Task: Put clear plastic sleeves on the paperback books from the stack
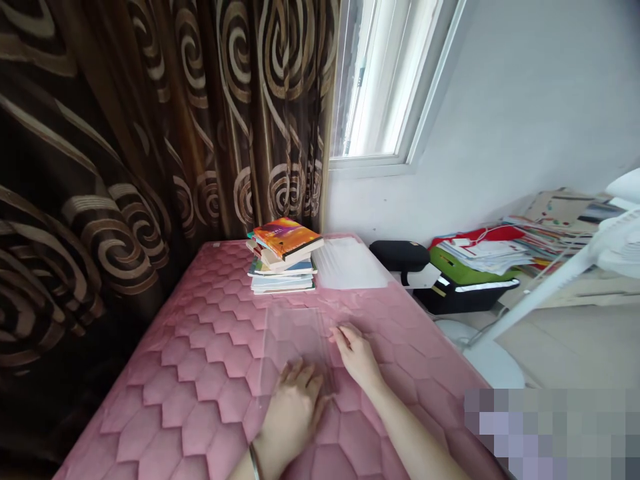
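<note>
A clear plastic sheet or sleeve (293,337) lies flat on the pink quilted surface (200,373). My left hand (295,403) rests palm down on its near edge, fingers stretched out. My right hand (356,353) presses on the sheet's right edge, fingers bent slightly and lying flat. Neither hand grips anything. Behind the sheet stands a stack of books (283,260) with an orange-covered one on top. Beside the stack lies a pile of clear plastic sheets (350,263).
A brown curtain with swirl patterns (125,133) hangs at the left and back. A window (380,80) is behind the surface. On the right are a black and green bag (460,280), stacked papers (510,247) and a white fan stand (550,280).
</note>
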Tool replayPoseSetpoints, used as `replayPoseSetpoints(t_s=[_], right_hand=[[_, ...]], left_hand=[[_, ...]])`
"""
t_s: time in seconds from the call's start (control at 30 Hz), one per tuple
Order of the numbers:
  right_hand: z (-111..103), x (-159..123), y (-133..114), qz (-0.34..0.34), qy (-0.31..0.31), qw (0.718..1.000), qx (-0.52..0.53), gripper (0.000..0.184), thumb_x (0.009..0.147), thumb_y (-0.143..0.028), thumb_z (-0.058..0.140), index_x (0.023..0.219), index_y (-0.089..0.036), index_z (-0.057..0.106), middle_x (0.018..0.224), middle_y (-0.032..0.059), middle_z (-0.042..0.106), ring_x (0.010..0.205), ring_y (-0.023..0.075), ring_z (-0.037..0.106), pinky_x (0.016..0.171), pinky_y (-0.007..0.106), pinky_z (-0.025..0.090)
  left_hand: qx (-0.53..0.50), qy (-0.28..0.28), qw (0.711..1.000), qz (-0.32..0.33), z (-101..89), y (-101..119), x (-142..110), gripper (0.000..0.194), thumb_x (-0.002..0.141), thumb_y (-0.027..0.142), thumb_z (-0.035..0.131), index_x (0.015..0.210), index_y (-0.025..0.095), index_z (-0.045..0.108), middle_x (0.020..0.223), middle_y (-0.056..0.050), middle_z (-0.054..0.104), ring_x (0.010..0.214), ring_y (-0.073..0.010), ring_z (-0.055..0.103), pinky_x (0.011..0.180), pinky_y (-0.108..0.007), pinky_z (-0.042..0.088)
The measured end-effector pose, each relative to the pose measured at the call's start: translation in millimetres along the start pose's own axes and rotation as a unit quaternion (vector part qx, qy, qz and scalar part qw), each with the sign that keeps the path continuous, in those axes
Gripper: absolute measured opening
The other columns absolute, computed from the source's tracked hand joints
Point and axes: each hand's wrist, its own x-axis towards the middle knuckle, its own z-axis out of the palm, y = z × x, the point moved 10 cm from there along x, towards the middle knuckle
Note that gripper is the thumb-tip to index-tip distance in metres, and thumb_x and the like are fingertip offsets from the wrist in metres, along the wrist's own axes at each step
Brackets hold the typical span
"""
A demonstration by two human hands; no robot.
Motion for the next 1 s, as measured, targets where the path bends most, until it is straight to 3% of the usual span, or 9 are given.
replayPoseSetpoints(t_s=[0.13, 0.23, 0.3, 0.43, 0.53, 0.67, 0.8, 0.9, 1.0], right_hand=[[-4, 0, -1, 0.0, 0.021, 1.0, 0.004, 0.036, 0.092, -0.046, 0.031, 0.079, -0.023, 0.056, 0.076, 0.0072, 0.071, 0.079, 0.023, 0.067, 0.072, 0.03, 0.046], [-6, -1, 0, 0.012, 0.037, 0.999, -0.023, 0.037, 0.093, -0.044, 0.03, 0.086, -0.021, 0.058, 0.082, 0.0092, 0.071, 0.082, 0.024, 0.066, 0.073, 0.032, 0.047], [-6, -2, 0, 0.02, 0.038, 0.998, -0.043, 0.036, 0.092, -0.044, 0.032, 0.094, -0.02, 0.059, 0.087, 0.0099, 0.071, 0.084, 0.0243, 0.066, 0.075, 0.033, 0.047], [3, -5, -5, 0.01, 0.029, 0.996, -0.083, 0.034, 0.085, -0.046, 0.047, 0.102, -0.019, 0.059, 0.091, 0.0093, 0.07, 0.087, 0.0254, 0.065, 0.078, 0.037, 0.046], [14, -9, -11, -0.005, 0.014, 0.996, -0.087, 0.034, 0.08, -0.039, 0.055, 0.107, -0.019, 0.056, 0.083, 0.0055, 0.069, 0.083, 0.0242, 0.065, 0.077, 0.036, 0.046], [29, -15, -17, -0.008, -0.03, 0.998, -0.056, 0.035, 0.077, -0.029, 0.055, 0.11, -0.019, 0.052, 0.073, 0.0005, 0.068, 0.076, 0.0213, 0.065, 0.07, 0.032, 0.046], [28, -15, -16, 0.017, -0.043, 0.999, 0.005, 0.031, 0.077, -0.031, 0.051, 0.106, -0.02, 0.053, 0.072, -0.0003, 0.067, 0.067, 0.0189, 0.064, 0.065, 0.03, 0.047], [19, -9, -6, 0.042, -0.028, 0.998, 0.031, 0.031, 0.075, -0.035, 0.052, 0.102, -0.021, 0.055, 0.074, 0.001, 0.068, 0.064, 0.0189, 0.063, 0.063, 0.031, 0.049], [8, 1, 5, 0.046, -0.018, 0.998, 0.029, 0.029, 0.074, -0.039, 0.053, 0.095, -0.021, 0.059, 0.077, 0.0042, 0.069, 0.069, 0.0212, 0.064, 0.065, 0.034, 0.05]], left_hand=[[-0.069, 0.082, 0.994, -0.017, -12.2, -4, 1, 0.028, 0.088, 0.012, 0.037, 0.094, 0.019, 0.064, 0.095, -0.009, 0.071, 0.087, -0.0202, 0.068, 0.081, -0.035, 0.055], [-0.201, 0.195, 0.955, -0.101, -37.5, -26, -9, 0.02, 0.09, 0.021, 0.04, 0.086, 0.02, 0.06, 0.08, -0.006, 0.07, 0.068, -0.0165, 0.068, 0.066, -0.028, 0.056], [-0.321, 0.306, 0.878, -0.182, -59.9, -51, -28, 0.016, 0.09, 0.03, 0.045, 0.085, 0.02, 0.055, 0.081, -0.005, 0.069, 0.067, -0.0158, 0.067, 0.065, -0.028, 0.057], [-0.534, 0.46, 0.651, -0.283, -84.2, -93, -72, 0.02, 0.082, 0.038, 0.058, 0.086, 0.022, 0.047, 0.093, -0.003, 0.068, 0.088, -0.02, 0.069, 0.08, -0.037, 0.057], [-0.553, 0.485, 0.587, -0.34, -93.6, -121, -100, 0.023, 0.074, 0.034, 0.064, 0.077, 0.021, 0.046, 0.088, -0.002, 0.069, 0.092, -0.0211, 0.068, 0.086, -0.039, 0.055], [-0.484, 0.459, 0.633, -0.394, -99.4, -164, -137, 0.027, 0.068, 0.037, 0.066, 0.073, 0.021, 0.045, 0.085, -0.004, 0.068, 0.086, -0.0235, 0.068, 0.079, -0.04, 0.056], [-0.248, 0.368, 0.745, -0.498, -112.2, -194, -178, 0.026, 0.069, 0.044, 0.06, 0.074, 0.02, 0.052, 0.079, -0.006, 0.065, 0.081, -0.0282, 0.065, 0.076, -0.045, 0.053], [-0.037, 0.3, 0.794, -0.528, -131.2, -189, -188, 0.029, 0.073, 0.043, 0.054, 0.087, 0.018, 0.057, 0.095, -0.014, 0.063, 0.091, -0.034, 0.061, 0.078, -0.054, 0.048], [0.125, 0.301, 0.827, -0.457, -148.0, -155, -162, 0.036, 0.081, 0.039, 0.046, 0.106, 0.014, 0.053, 0.115, -0.022, 0.055, 0.109, -0.0398, 0.052, 0.08, -0.063, 0.044]])
